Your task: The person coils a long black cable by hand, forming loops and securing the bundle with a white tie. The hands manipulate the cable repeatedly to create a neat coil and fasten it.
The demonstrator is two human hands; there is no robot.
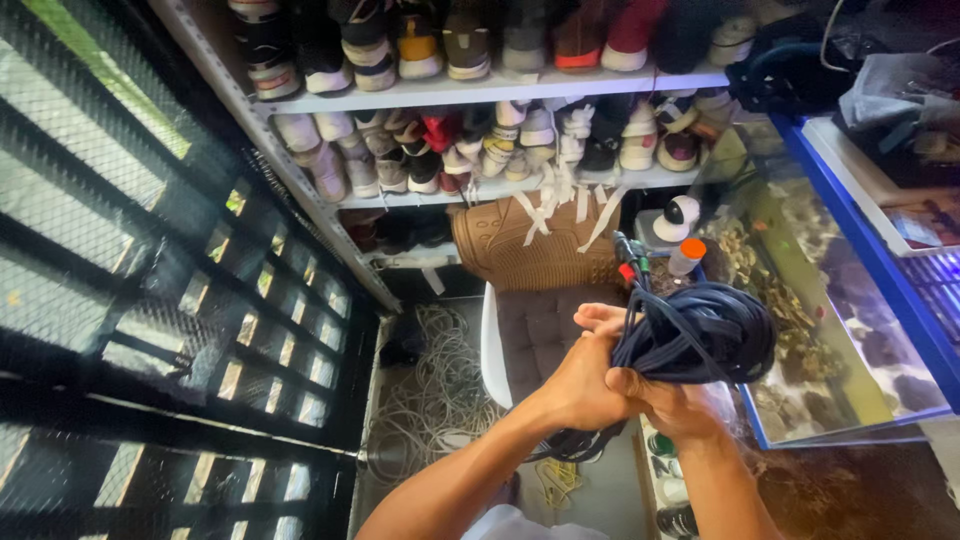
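Shoe shelves (pixel 480 95) stand above and behind a grey chair (pixel 535 335). Over the chair, the left hand (pixel 585 385) and right hand (pixel 670 405) both grip a dark coiled cable (pixel 700 335) beside the aquarium (pixel 800 290).

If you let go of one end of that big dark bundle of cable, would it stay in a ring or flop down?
The dark cable coil would probably flop: strands already sag below the left hand and right hand. It looks fairly heavy, since both hands grip the thick bundle. Loose loops could likely tangle.
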